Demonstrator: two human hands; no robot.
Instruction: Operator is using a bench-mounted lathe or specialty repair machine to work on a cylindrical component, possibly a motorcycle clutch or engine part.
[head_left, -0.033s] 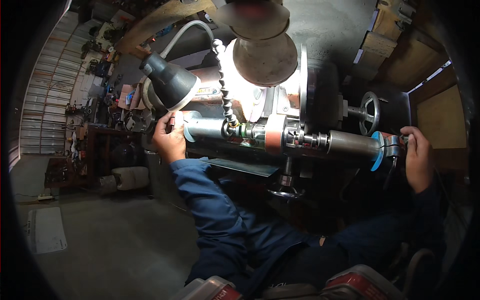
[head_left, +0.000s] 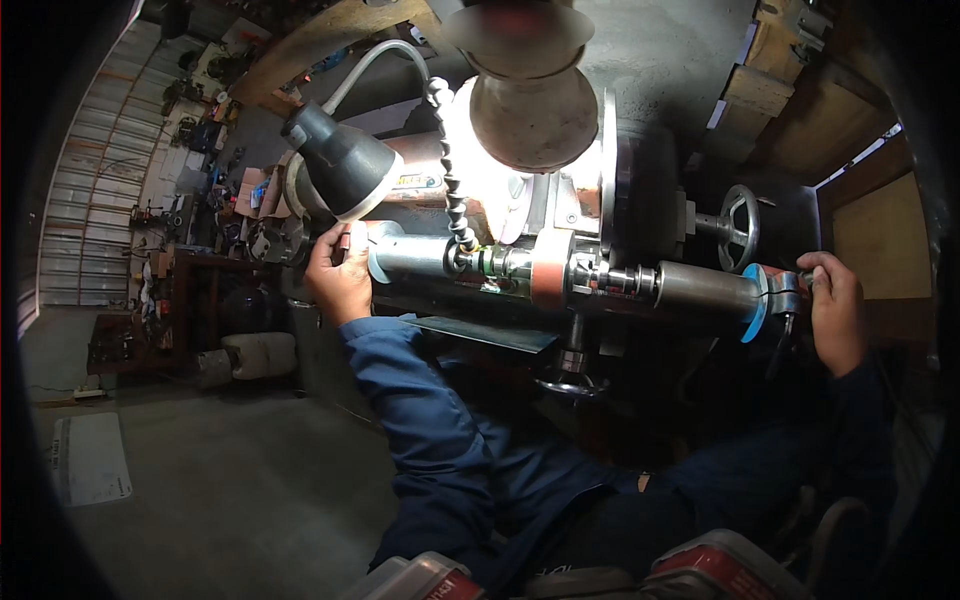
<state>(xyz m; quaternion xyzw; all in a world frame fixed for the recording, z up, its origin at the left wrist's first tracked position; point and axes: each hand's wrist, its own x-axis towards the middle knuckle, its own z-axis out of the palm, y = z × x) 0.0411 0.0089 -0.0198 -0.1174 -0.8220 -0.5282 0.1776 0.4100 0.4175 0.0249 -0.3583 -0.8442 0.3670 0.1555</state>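
Note:
A horizontal grinding or turning machine lies across in front of me. On its left is a bright metal cylinder [head_left: 420, 254] with a pale disc [head_left: 383, 252] at its outer end. My left hand [head_left: 342, 275] is closed round the end piece beyond that disc, thumb on top. In the middle, a shiny shaft [head_left: 515, 262] passes by a reddish-brown block [head_left: 549, 270]. On the right sits a grey metal cylinder [head_left: 708, 287] with a blue disc [head_left: 754, 303] and a metal clamp [head_left: 783, 298]. My right hand [head_left: 836, 312] curls its fingers just beyond the clamp; what they grip is hidden.
A black lamp [head_left: 340, 165] and a segmented coolant hose [head_left: 450, 160] hang over the left cylinder. Handwheels stand behind on the right [head_left: 740, 228] and below the middle [head_left: 572, 386]. A large rounded housing [head_left: 533, 115] rises at the back. A cluttered bench [head_left: 185, 270] is at far left.

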